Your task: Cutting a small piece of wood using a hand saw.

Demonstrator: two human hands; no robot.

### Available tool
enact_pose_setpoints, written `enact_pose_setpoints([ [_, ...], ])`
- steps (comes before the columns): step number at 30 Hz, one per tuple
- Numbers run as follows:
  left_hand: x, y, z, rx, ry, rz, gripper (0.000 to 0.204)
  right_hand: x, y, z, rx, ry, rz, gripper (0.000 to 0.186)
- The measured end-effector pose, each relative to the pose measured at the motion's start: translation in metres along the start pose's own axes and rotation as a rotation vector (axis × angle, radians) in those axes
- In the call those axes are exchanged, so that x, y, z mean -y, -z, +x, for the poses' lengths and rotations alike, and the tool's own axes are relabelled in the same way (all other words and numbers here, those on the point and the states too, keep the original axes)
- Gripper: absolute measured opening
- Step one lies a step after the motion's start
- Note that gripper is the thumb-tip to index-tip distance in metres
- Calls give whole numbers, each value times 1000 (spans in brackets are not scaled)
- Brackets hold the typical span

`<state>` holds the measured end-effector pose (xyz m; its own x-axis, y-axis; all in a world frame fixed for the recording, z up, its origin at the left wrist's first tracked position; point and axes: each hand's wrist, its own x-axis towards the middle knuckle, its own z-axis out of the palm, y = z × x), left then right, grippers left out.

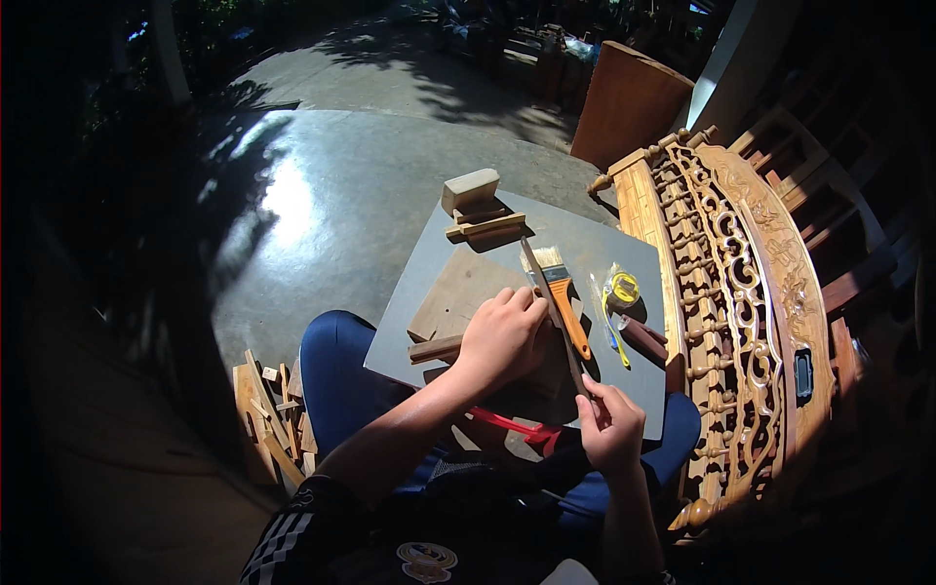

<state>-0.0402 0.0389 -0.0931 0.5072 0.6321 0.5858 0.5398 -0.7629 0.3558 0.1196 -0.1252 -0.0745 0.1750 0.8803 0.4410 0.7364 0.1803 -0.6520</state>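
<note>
My left hand point(502, 336) is closed over a brown wooden piece point(436, 349), whose end sticks out to the left; its fingertips are hidden. My right hand point(612, 421) pinches the near end of a long, thin, dark strip point(554, 307), possibly a file. The strip slants away from me, passing close by the left hand's fingers. Beneath the left hand lies a flat wooden board point(458, 288) on the grey tabletop point(395, 341). A paintbrush point(568, 312) with an orange handle rests just right of the strip. Something red point(512, 426) lies at the near edge, partly hidden.
Wooden blocks point(471, 190) stand at the table's far edge. Right of the brush are a yellow tape measure point(624, 287) and a dark-handled tool point(642, 338). A carved wooden bench point(726, 263) borders the right side. Wood offcuts point(283, 419) pile up at lower left.
</note>
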Motion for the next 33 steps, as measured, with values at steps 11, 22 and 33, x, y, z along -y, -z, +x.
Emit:
enact_pose_setpoints([
  [11, 0, -5, -1, -24, -26, 24, 19, 4, 48, -77, 111, -125, -73, 35],
  [22, 4, -6, -8, -22, 7, -4, 21, 4, 10, 9, 214, -45, -121, 48],
  [33, 7, -12, -7, -10, 33, 55, 26, 19, 61, -58, 289, -104, -216, 24],
])
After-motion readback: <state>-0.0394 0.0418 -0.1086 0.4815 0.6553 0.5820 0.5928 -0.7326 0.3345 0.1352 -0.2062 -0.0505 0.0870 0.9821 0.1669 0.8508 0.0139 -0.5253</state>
